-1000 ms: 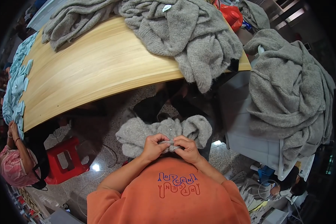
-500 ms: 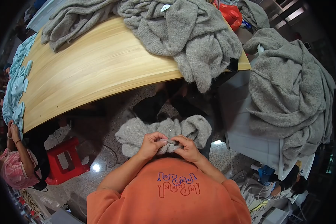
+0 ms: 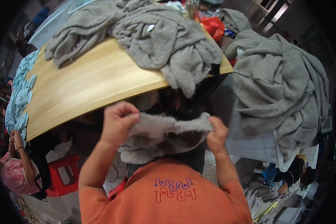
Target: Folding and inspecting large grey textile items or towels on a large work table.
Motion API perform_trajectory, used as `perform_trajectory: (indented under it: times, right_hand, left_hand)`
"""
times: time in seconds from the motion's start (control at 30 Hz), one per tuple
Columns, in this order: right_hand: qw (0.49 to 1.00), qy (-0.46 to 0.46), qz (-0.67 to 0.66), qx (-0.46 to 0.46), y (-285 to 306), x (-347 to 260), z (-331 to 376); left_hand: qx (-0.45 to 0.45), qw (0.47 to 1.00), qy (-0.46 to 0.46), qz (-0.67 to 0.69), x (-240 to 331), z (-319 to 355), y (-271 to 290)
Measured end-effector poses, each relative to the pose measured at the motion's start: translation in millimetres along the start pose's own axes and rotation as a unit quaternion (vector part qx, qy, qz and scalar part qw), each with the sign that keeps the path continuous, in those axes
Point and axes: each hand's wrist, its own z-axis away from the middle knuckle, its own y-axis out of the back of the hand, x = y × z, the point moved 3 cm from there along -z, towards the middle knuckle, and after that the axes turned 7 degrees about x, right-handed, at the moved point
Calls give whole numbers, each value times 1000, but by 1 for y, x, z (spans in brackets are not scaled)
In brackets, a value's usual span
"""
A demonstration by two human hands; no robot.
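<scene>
A fuzzy grey knit garment [image 3: 156,140] hangs over my lap, its upper edge stretched in a band between both hands. At the band's left end my left hand [image 3: 119,121] pinches the fabric between thumb and fingers. My right hand [image 3: 217,132] is closed round the other end. Below the band the rest of the knit sags in folds, and its lower part rests near my front. Which part of the garment the band is, I cannot tell.
Ahead stands a wooden table [image 3: 82,89] with grey knit garments [image 3: 164,44] heaped on its far side. To the right, more grey knits [image 3: 280,82] overflow a grey bin [image 3: 246,142]. Light blue garments [image 3: 20,97] lie at the left, by a person in pink [image 3: 22,173] and a red stool [image 3: 63,175].
My hands have moved apart and up, from close together at the middle of the knit to its two ends. The edge between them is now lifted and stretched. My view has shifted slightly.
</scene>
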Motion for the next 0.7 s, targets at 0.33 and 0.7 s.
perform_trajectory:
  times: [0.33, 0.7]
  right_hand:
    - [838, 462, 236, 170, 170, -165, -85]
    - [758, 521, 277, 278, 239, -203, -69]
  left_hand:
    - [56, 865, -478, -143, 282, 128, -24]
    - [-4, 720, -576, -387, 322, 193, -71]
